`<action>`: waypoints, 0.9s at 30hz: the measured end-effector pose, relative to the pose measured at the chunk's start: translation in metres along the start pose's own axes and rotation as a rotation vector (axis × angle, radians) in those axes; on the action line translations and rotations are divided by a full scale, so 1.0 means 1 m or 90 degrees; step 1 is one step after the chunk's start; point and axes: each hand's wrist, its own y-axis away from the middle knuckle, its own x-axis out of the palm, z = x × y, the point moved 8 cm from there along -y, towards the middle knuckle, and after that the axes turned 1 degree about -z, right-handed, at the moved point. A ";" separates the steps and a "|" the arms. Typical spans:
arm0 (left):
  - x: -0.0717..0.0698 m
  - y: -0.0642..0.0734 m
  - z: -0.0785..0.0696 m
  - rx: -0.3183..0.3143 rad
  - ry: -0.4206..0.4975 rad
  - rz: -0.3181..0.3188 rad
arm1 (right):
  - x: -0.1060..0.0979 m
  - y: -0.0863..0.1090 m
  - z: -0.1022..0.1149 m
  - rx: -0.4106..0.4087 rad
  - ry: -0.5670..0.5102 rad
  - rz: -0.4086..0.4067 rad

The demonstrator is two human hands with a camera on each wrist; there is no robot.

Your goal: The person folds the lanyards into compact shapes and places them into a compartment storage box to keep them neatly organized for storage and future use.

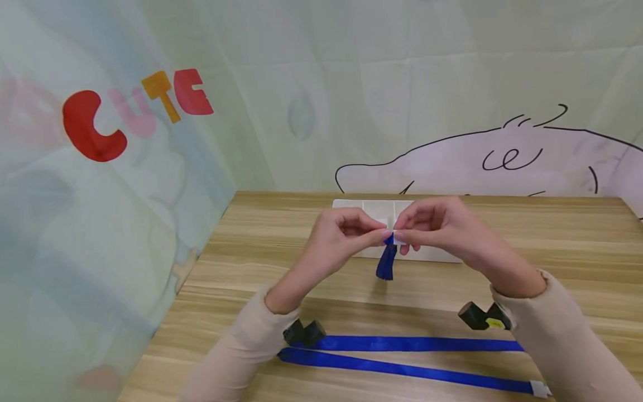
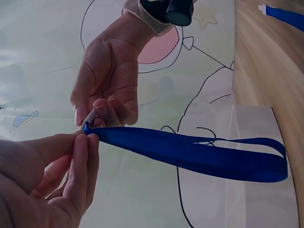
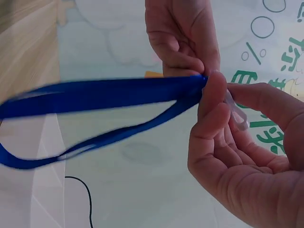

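Note:
A blue lanyard (image 1: 385, 265) hangs in a loop between both hands, over the white tray. At its upper end is a small white plastic hook (image 3: 241, 118), partly hidden by fingers. My left hand (image 1: 341, 234) pinches the gathered strap end between thumb and fingertips, just beside the hook. My right hand (image 1: 444, 226) pinches the hook where it meets the strap, its thumb almost touching the left fingertips. In the left wrist view the lanyard's strap (image 2: 190, 153) stretches away from the pinched end as a long loop.
Behind and below the hands lies a white divided tray (image 1: 432, 255) on the wooden table (image 1: 261, 240). Another blue lanyard (image 1: 412, 344) lies across the table's front, with a white end piece (image 1: 540, 389) near the right sleeve. A printed cloth (image 1: 301, 84) hangs behind.

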 end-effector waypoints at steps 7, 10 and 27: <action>-0.002 -0.002 -0.004 0.028 -0.010 -0.030 | -0.003 -0.003 -0.003 0.032 -0.019 -0.049; -0.002 -0.003 -0.003 0.024 -0.014 -0.036 | -0.004 -0.003 -0.004 0.037 -0.019 -0.064; 0.004 -0.006 -0.003 0.042 0.013 -0.031 | -0.010 -0.005 -0.005 0.051 -0.018 -0.125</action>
